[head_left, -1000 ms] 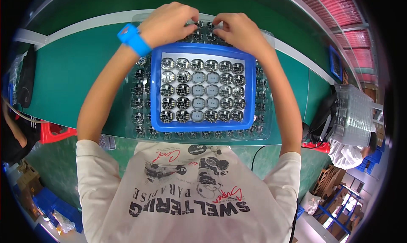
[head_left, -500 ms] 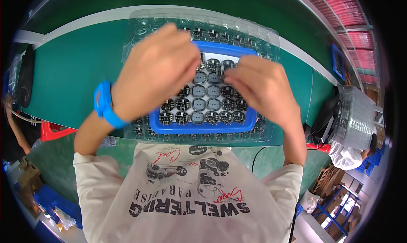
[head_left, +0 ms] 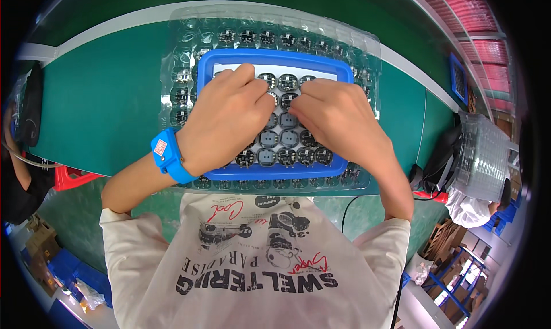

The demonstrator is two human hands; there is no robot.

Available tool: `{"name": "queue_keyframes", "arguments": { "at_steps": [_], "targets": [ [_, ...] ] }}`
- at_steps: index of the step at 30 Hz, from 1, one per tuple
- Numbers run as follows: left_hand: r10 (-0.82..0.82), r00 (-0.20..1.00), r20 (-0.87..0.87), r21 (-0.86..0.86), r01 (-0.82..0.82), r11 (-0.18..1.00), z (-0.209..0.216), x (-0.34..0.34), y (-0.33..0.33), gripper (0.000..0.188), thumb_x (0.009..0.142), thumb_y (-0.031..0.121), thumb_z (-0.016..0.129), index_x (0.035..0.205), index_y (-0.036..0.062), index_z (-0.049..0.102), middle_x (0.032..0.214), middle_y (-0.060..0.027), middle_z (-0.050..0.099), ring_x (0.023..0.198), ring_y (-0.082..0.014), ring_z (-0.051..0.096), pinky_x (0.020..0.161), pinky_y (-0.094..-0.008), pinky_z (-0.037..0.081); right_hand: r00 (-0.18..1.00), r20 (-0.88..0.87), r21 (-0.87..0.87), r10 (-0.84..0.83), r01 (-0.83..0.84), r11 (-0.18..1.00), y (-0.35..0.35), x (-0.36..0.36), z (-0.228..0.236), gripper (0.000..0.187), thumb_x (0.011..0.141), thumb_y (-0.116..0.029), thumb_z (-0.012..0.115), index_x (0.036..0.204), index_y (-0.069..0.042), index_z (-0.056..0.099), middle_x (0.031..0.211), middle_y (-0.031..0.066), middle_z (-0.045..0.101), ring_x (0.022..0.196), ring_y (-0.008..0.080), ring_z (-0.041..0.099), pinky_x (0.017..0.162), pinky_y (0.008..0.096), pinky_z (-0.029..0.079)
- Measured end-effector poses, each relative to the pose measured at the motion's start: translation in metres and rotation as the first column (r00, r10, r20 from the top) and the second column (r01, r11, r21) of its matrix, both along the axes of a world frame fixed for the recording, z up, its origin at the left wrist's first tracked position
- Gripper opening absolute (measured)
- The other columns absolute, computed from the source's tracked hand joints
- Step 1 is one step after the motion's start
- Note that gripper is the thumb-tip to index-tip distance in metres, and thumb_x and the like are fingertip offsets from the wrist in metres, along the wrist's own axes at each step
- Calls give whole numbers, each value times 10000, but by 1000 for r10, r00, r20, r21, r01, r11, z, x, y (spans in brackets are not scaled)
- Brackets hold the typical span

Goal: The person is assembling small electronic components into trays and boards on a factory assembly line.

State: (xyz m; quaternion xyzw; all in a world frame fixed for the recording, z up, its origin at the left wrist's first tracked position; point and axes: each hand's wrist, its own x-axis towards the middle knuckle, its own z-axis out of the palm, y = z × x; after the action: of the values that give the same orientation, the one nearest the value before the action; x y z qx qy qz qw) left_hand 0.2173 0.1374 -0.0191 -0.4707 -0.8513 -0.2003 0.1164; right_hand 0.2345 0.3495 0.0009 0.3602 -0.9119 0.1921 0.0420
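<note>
A shallow blue tray [head_left: 275, 54] with a white lining holds rows of small round modules, some with black circuit-board faces, others showing plain grey faces such as this grey module [head_left: 267, 157]. Over its left half, my left hand [head_left: 229, 113] is closed, fingertips at the modules in the upper middle. From the other side my right hand [head_left: 341, 113] is closed too, thumb and fingers curled down beside a black circuit-board module [head_left: 287, 101] in the second row. Whatever either hand pinches is hidden under the fingers. A blue wrist strap [head_left: 171, 157] circles my left wrist.
Under the blue tray lies a clear plastic blister tray [head_left: 178, 42], more black boards in its pockets. Both rest on a green table [head_left: 97, 99]. At right are stacked clear trays [head_left: 479, 151] and a black bag [head_left: 445, 157]. Another person's arm [head_left: 22, 168] shows at far left.
Both hands have come down closer to the tray, the left one moving right. A module tilted in my right fingers earlier is no longer seen there; a black face now shows where a grey one was.
</note>
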Motion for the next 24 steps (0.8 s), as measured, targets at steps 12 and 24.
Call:
{"name": "queue_keyframes", "arguments": {
  "at_steps": [12, 24],
  "targets": [
    [3, 1000, 6, -27, -2, 1000, 2, -1, 3, 61, 637, 71, 629, 671, 26, 605, 737, -76, 569, 838, -247, 527, 694, -349, 470, 1000, -11, -8, 6, -6, 1000, 2, -2, 0, 182, 726, -70, 722, 677, -15, 556, 645, 84, 493, 603, 286, 539, 500, 408, 412],
    [-50, 999, -17, -95, 48, 994, -1, -1, 5, 67, 664, 73, 601, 677, 29, 553, 728, -77, 499, 788, -255, 507, 674, -364, 459, 999, -34, -13, 10, -11, 1000, -2, 2, -4, 100, 674, -44, 671, 694, -20, 576, 646, 78, 503, 608, 273, 549, 500, 397, 422]
  ]
}}
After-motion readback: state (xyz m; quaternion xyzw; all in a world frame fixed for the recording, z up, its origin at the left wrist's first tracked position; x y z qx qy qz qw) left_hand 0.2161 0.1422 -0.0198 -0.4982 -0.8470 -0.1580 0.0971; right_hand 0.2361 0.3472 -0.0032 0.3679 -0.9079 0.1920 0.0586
